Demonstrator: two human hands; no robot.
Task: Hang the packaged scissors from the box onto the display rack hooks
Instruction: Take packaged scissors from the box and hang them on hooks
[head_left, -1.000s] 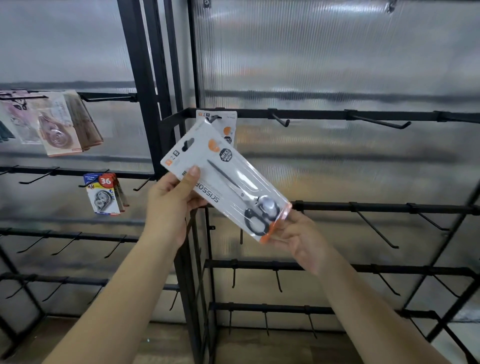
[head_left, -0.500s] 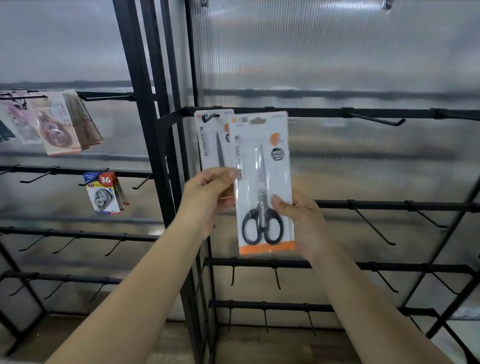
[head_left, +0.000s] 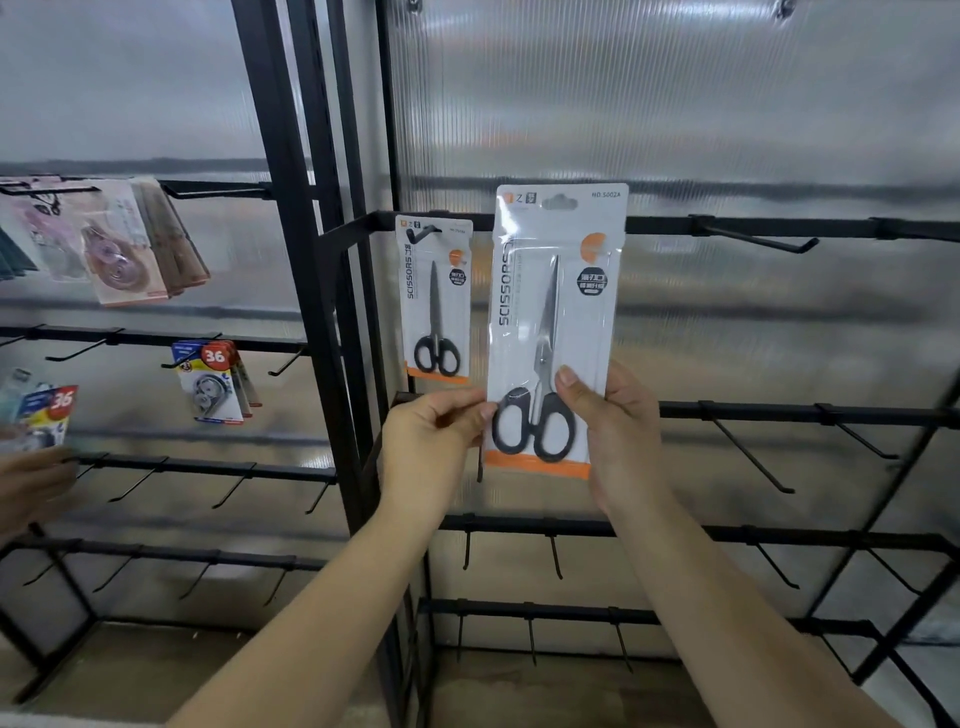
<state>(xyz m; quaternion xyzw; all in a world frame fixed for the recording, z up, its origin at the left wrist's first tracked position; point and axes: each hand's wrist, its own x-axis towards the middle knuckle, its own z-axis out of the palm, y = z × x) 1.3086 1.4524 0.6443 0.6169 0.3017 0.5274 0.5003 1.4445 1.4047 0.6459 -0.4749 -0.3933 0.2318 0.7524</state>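
I hold a packaged pair of scissors (head_left: 556, 322) upright in front of the black display rack's top bar (head_left: 753, 227). Its card is white with an orange strip at the bottom and black handles showing. My left hand (head_left: 434, 441) pinches the pack's lower left edge. My right hand (head_left: 613, 415) grips the lower right side, thumb on the front. The hang hole at the pack's top sits just above the bar. A second scissors pack (head_left: 435, 301) hangs on the leftmost hook of that bar. The box is out of view.
A bare hook (head_left: 763, 241) juts from the top bar to the right, and lower bars carry several bare hooks. The left rack section holds correction-tape packs (head_left: 213, 382) and pink packs (head_left: 111, 244). Another person's hand (head_left: 31, 488) with a pack is at the far left edge.
The pack went from tilted diagonally to upright, then rose and shifted right until its top reached the top bar. Both hands slid to its lower end. Another person's hand came in at the left.
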